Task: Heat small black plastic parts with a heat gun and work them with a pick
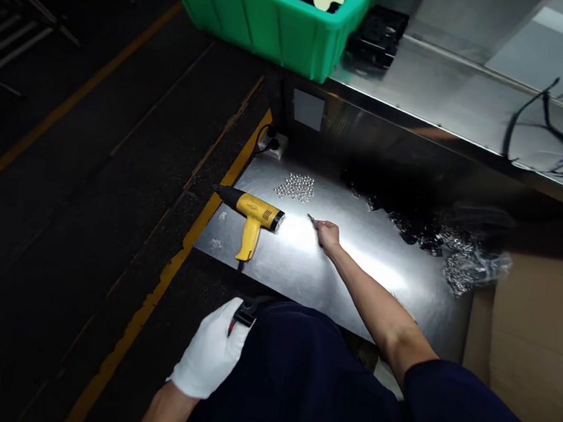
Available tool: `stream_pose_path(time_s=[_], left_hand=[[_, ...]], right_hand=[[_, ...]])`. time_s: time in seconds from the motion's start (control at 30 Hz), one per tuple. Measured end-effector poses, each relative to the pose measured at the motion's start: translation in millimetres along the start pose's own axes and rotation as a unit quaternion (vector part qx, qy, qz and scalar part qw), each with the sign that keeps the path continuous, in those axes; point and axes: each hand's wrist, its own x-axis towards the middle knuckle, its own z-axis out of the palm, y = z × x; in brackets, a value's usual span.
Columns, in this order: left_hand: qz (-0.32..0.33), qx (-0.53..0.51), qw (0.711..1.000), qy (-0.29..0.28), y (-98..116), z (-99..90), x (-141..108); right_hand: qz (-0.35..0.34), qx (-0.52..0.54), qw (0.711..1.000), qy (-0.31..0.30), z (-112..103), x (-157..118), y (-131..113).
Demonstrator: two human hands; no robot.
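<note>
My left hand, in a white glove, is closed around a small black part in front of my body. My bare right hand pinches a thin, dark, pointed tool, perhaps tweezers, over the metal bench top. Just beyond the tool's tip lies a loose spread of small shiny metal pieces. To the left of my right hand, a yellow heat gun rests on its side, its black nozzle reaching past the bench's left edge.
A green bin overhangs the raised metal shelf, beside black parts. Eyeglasses lie at the shelf's right. Black pieces and a clear bag of metal parts sit right. Cardboard stands at far right; a power socket is behind.
</note>
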Motion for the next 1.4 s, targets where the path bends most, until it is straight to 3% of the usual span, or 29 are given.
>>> stream_pose_path(time_s=[0.13, 0.3, 0.53, 0.73, 0.87, 1.0, 1.1, 1.27, 1.4], left_hand=[[-0.04, -0.003, 0.999, 0.025, -25.8, -14.3, -6.8], [-0.043, -0.023, 0.999, 0.02, -40.9, -23.2, 2.1], [-0.017, -0.05, 0.999, -0.01, -41.6, -22.7, 19.9], [-0.009, -0.054, 0.998, -0.029, -41.6, -17.5, 25.1], [-0.009, -0.072, 0.997, -0.04, -43.3, -12.9, 28.8], [-0.025, -0.089, 0.996, -0.016, -41.9, -2.3, 38.5], [-0.082, -0.128, 0.988, -0.011, -28.9, 9.2, 49.3], [-0.188, -0.316, 0.925, -0.098, 11.1, 30.9, 66.6], [-0.155, -0.337, 0.914, -0.165, 42.4, 45.5, 79.9]], right_hand=[[-0.027, -0.149, 0.988, 0.026, 13.0, 32.9, -16.4], [-0.068, -0.333, 0.94, 0.035, 21.1, 50.0, -50.3], [-0.096, -0.519, 0.848, 0.04, 30.6, 41.3, -92.9], [-0.122, -0.569, 0.813, 0.029, 28.4, 28.8, -106.3], [-0.139, -0.556, 0.819, 0.02, 18.2, 10.5, -87.0], [-0.123, -0.525, 0.842, 0.023, -10.1, -23.4, -38.8], [-0.109, -0.483, 0.869, 0.018, -40.0, -50.7, -2.0], [-0.127, -0.343, 0.931, -0.005, -79.7, -84.6, 24.8], [-0.145, -0.144, 0.977, -0.062, -91.0, -118.3, 19.6]])
